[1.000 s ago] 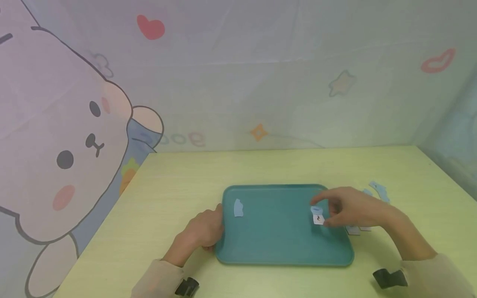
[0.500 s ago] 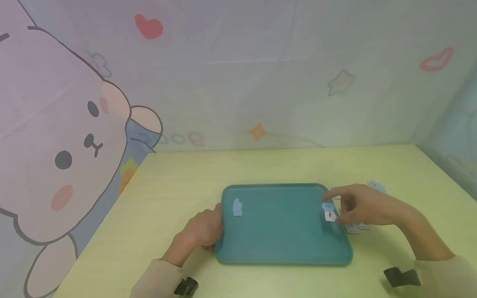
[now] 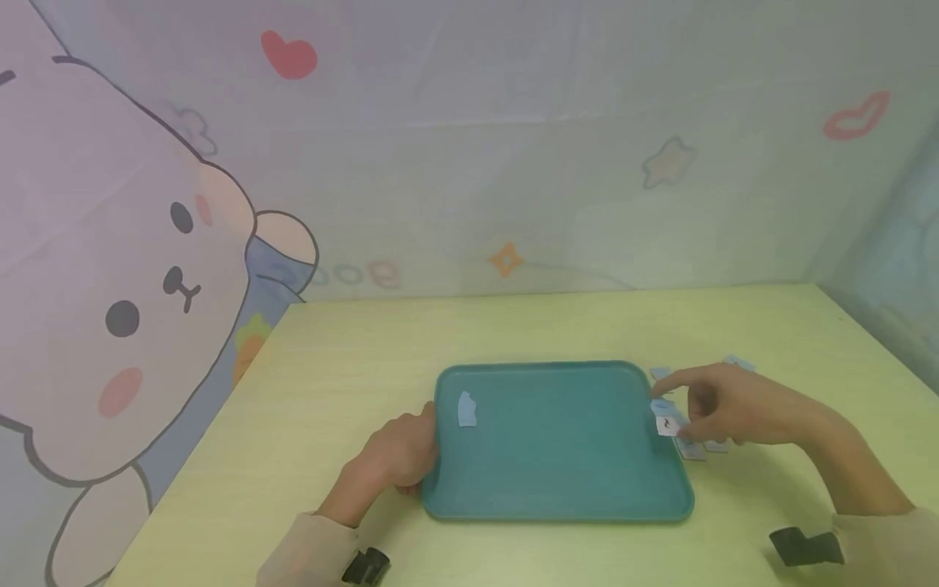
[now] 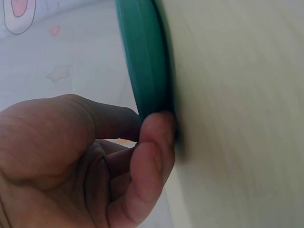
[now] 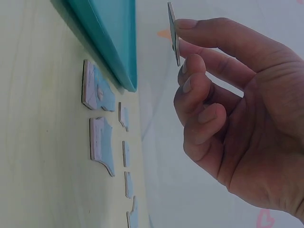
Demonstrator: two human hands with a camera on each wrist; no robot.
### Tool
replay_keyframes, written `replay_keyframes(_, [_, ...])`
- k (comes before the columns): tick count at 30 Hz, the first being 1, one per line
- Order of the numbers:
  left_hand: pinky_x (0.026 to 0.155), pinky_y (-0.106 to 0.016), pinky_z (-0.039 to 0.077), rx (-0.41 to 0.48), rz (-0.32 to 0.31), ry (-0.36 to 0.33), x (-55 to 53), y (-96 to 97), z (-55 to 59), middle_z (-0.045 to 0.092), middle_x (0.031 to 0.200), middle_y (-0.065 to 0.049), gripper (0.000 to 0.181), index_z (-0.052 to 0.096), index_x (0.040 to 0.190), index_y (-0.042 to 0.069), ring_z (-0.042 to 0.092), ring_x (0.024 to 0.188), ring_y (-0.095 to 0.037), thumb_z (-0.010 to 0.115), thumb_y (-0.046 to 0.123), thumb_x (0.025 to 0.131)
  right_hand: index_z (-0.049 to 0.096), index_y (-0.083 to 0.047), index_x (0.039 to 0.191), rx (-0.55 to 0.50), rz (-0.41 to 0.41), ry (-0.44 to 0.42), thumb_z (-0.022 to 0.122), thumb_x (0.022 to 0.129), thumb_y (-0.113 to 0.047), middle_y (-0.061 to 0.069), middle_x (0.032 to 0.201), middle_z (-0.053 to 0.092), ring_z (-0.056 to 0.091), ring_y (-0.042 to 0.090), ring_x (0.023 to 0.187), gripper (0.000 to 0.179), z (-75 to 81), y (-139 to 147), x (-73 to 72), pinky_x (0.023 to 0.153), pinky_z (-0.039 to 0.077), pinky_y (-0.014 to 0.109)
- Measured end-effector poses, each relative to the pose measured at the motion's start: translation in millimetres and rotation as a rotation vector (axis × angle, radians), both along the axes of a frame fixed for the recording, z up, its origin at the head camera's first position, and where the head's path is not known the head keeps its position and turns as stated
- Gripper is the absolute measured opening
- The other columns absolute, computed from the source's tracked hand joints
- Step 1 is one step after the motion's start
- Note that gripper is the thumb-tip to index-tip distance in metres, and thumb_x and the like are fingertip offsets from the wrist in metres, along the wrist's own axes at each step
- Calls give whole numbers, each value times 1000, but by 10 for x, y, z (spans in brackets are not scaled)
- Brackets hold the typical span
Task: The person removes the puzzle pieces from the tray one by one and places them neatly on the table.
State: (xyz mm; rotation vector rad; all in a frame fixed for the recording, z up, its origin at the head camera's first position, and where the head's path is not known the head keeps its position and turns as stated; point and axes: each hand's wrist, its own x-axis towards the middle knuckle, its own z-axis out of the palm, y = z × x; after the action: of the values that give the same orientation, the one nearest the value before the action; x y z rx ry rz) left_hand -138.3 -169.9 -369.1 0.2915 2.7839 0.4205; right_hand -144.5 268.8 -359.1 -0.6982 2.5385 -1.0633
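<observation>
My left hand (image 3: 403,447) grips the left rim of a teal tray (image 3: 550,465). In the left wrist view its fingers (image 4: 159,130) curl at the tray's edge, low against the table. Over the tray's right rim, my right hand (image 3: 726,405) pinches a small flat jigsaw piece (image 3: 667,425), pale blue and white with a little dark mark. The right wrist view has this piece (image 5: 174,38) edge-on between thumb and fingers, raised above the table. A light blue jigsaw piece (image 3: 466,410) lies inside the tray near its left side.
Beside the tray's right edge, several more jigsaw pieces (image 5: 100,142) lie spread on the pale yellow table (image 3: 352,342), partly hidden by the right hand in the head view. A cloth backdrop (image 3: 455,163) with cartoon prints hangs behind the table.
My right hand has moved right with the pinched jigsaw piece, from over the tray's interior to its right rim. The left hand keeps its grip on the tray.
</observation>
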Motion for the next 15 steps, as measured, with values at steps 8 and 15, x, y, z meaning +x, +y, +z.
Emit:
replay_keyframes(8, [45, -29, 49, 3, -4, 12, -3, 16, 9, 59, 64, -8, 55, 30, 158, -12, 60, 44, -15, 47, 5, 108, 60, -5, 145, -6, -16, -29, 75, 94, -10, -2, 75, 59, 48, 4, 56, 54, -26, 155, -69, 46, 45, 27])
replay_keyframes(15, [46, -29, 49, 6, 17, -2, -12, 30, 14, 60, 62, -8, 57, 28, 160, -11, 60, 43, -15, 46, 6, 109, 58, -6, 146, -17, -11, -28, 74, 96, -10, -2, 72, 60, 51, 7, 54, 52, -45, 326, -116, 46, 48, 30])
